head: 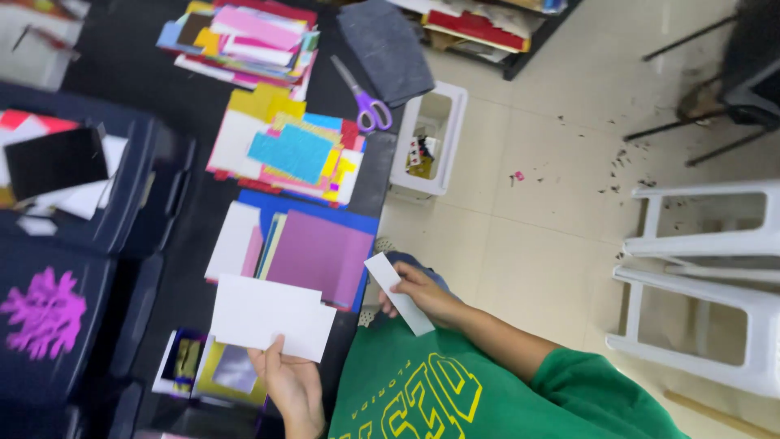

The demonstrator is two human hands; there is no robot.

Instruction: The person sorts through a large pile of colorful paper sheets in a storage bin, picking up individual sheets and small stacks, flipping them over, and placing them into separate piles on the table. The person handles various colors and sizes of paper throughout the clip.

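Left hand point(291, 382) pinches the near edge of a white card point(270, 317), thumb on top and fingers beneath, clamped on it. The card is held out flat above the dark surface point(195, 146), just beyond the fingertips, probably so its face stays in plain sight. It is stepped in outline, a corner looks cut away. Its long axis runs across the body, tilted slightly, and the far end points toward the purple sheet point(319, 254) lying just past it.

Right hand point(422, 294) is closed around a narrow white strip point(398, 293), gripped mid-length. The strip's long axis runs on a diagonal: one end points up and away toward the surface's edge, the other down toward the green shirt point(455, 390). It hangs off the side of the surface, over the lap, held apart from the card, which looks like keeping the two pieces separate.

Beyond the left hand, stacks of coloured paper point(292, 154) lie in loose piles along the surface, another heap point(244, 41) further off. Purple-handled scissors point(364, 97) rest past those, blades pointing away, closed. A small white bin point(431, 138) with scraps sits on the tiled floor point(520, 244), beyond the right hand. Shiny foil sheets point(215, 370) lie beside the left wrist. White plastic stools point(707, 276) stand well off to the right.
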